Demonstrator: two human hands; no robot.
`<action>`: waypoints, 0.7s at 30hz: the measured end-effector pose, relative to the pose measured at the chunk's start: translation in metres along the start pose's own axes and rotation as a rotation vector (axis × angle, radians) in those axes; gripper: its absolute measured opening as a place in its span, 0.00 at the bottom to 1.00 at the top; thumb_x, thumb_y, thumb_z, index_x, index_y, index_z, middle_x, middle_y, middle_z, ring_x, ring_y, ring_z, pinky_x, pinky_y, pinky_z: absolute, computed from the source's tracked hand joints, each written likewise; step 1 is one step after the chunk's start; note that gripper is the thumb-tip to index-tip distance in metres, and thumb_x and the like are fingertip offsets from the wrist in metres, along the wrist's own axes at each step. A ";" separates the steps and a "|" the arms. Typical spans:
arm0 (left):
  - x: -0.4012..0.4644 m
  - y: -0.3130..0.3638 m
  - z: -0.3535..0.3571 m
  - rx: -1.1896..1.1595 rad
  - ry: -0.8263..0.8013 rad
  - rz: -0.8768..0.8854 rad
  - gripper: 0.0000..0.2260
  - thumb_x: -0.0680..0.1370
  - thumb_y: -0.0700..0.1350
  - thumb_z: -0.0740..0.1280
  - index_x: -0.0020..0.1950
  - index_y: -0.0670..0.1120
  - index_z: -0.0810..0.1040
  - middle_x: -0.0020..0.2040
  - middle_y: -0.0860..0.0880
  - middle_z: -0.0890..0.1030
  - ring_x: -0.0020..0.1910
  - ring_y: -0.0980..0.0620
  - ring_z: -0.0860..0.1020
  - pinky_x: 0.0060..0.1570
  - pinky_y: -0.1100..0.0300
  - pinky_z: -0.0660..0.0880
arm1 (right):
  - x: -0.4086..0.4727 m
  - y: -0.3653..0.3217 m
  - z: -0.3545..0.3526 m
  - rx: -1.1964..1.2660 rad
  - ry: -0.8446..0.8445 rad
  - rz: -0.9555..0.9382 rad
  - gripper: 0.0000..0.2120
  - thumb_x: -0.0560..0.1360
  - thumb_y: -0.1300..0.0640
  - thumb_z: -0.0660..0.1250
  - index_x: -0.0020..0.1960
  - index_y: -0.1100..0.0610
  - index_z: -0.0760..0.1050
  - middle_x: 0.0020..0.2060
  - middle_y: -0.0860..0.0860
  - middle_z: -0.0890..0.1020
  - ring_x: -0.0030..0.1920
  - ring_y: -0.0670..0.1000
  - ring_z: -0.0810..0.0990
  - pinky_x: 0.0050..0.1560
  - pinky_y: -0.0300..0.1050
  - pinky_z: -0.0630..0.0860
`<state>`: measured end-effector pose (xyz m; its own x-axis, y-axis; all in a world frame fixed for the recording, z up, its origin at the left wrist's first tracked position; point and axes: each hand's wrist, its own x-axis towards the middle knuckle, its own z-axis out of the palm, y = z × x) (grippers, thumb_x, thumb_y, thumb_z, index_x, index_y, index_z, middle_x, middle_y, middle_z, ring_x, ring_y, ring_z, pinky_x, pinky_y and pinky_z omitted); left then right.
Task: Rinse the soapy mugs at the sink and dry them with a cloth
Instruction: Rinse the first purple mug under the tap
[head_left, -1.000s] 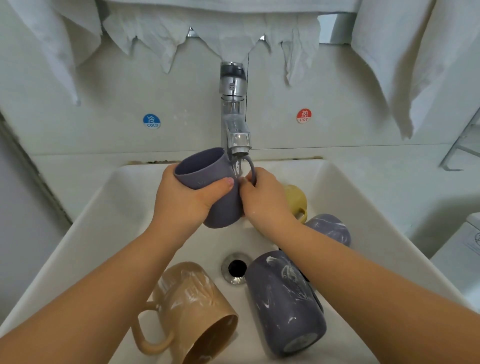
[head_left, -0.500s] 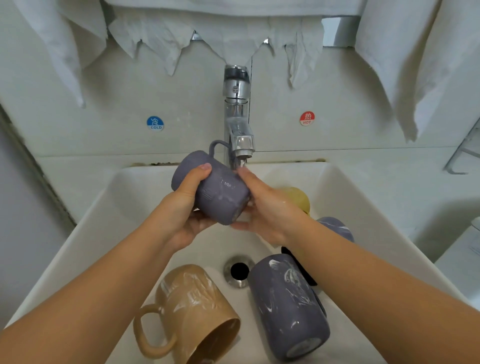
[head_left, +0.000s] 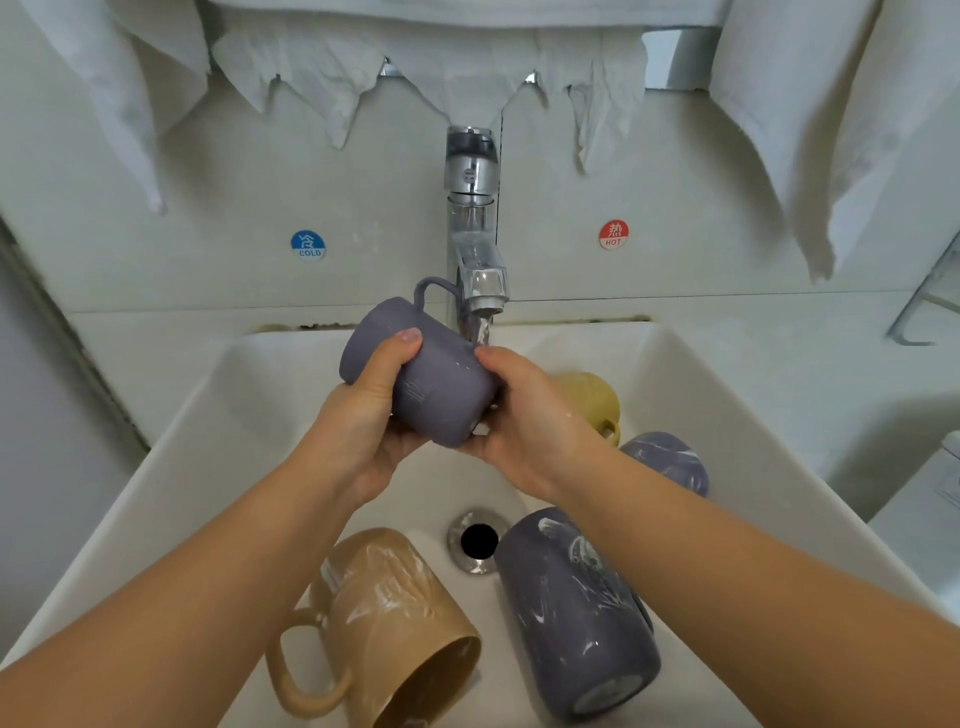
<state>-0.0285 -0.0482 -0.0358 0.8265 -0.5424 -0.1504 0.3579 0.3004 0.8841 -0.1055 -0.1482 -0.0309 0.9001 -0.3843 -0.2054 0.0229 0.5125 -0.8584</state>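
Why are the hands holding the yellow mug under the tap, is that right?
Not quite. The head view shows both hands, left and right, holding the purple mug under the tap. The yellow mug lies in the sink behind them.

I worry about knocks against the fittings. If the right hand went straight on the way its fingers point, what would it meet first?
Probably the faucet: the right hand points up and away along the purple mug, just below the spout, though depth is unclear.
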 end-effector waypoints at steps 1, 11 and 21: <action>0.000 -0.001 0.001 0.001 -0.006 0.001 0.13 0.77 0.50 0.68 0.55 0.43 0.78 0.47 0.46 0.86 0.45 0.50 0.85 0.40 0.54 0.83 | 0.001 0.001 0.000 -0.033 0.022 -0.014 0.16 0.81 0.53 0.57 0.65 0.57 0.72 0.53 0.53 0.80 0.50 0.51 0.79 0.48 0.52 0.79; -0.007 -0.015 0.013 -0.008 0.115 0.093 0.12 0.76 0.46 0.70 0.57 0.44 0.78 0.51 0.46 0.84 0.49 0.51 0.84 0.36 0.59 0.81 | -0.001 -0.002 0.006 -0.017 0.187 0.111 0.15 0.82 0.47 0.55 0.57 0.52 0.77 0.49 0.52 0.83 0.42 0.50 0.80 0.45 0.49 0.78; -0.004 -0.020 0.011 -0.008 0.207 0.116 0.16 0.72 0.45 0.74 0.57 0.43 0.78 0.52 0.43 0.84 0.49 0.48 0.84 0.45 0.52 0.82 | 0.005 0.007 0.015 -0.024 0.273 0.016 0.13 0.81 0.55 0.56 0.58 0.58 0.75 0.49 0.57 0.81 0.47 0.56 0.80 0.57 0.55 0.78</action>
<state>-0.0440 -0.0604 -0.0480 0.9335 -0.3315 -0.1365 0.2583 0.3578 0.8974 -0.0947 -0.1350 -0.0306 0.7497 -0.5707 -0.3350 -0.0037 0.5027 -0.8645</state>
